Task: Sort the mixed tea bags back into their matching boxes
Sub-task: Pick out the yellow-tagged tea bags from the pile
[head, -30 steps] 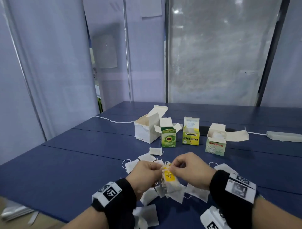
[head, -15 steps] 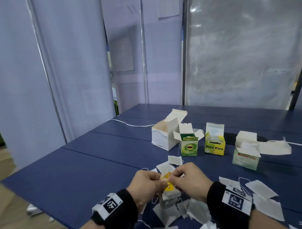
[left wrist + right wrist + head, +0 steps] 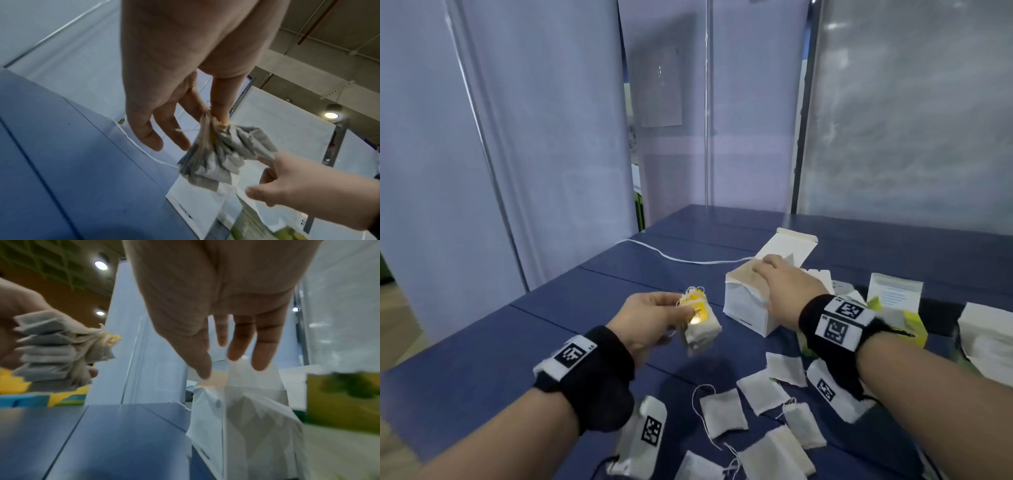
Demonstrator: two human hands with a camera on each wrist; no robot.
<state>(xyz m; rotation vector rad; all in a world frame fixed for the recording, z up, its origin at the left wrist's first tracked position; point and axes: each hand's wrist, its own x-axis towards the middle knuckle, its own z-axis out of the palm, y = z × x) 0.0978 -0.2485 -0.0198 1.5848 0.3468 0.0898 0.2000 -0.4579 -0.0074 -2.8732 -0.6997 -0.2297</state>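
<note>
My left hand pinches a bundle of tea bags with yellow tags above the blue table, left of the white box; in the left wrist view the bundle hangs from thumb and forefinger. My right hand reaches over the open white box, its fingers straight at the box's top edge and holding nothing. In the right wrist view the fingertips hover just above the white box. Several loose white tea bags lie on the table in front of me.
A yellow box stands right of the white one, partly behind my right wrist. Another open white-flapped box sits at the far right edge. A white cable runs across the blue table behind the boxes. Translucent panels enclose the table.
Both hands held the bundle together near the table's front. Now the right hand has let go and moved to the white box, while the left hand carries the bundle toward it.
</note>
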